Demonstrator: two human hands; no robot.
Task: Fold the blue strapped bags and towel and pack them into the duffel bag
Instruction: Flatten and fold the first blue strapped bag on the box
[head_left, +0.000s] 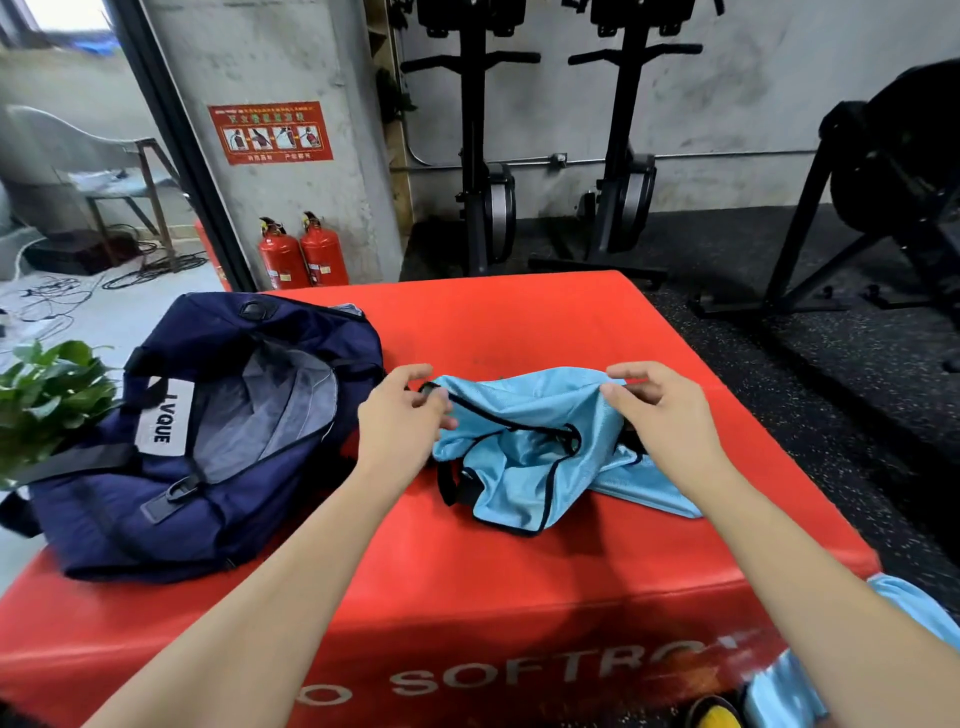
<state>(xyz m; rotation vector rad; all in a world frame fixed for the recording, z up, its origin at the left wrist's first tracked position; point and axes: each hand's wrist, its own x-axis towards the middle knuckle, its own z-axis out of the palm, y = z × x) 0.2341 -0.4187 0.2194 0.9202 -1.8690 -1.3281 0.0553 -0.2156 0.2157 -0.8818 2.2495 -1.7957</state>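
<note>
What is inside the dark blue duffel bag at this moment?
The duffel bag lies unzipped on the red mat. Only its grey lining shows through the opening, with no packed item visible. The corners under the rim are hidden.

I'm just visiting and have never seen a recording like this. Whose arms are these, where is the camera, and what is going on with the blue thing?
No machine here: a person wears a camera on the head, so you look down along their bare arms. The left hand and right hand each pinch the top edge of a light blue strapped bag, which lies crumpled on a red padded block. Beside it, on the left, sits a navy duffel bag, unzipped and open. More light blue cloth shows at the lower right edge; I cannot tell what it is. Behind stand two red fire extinguishers and gym machines.
</note>
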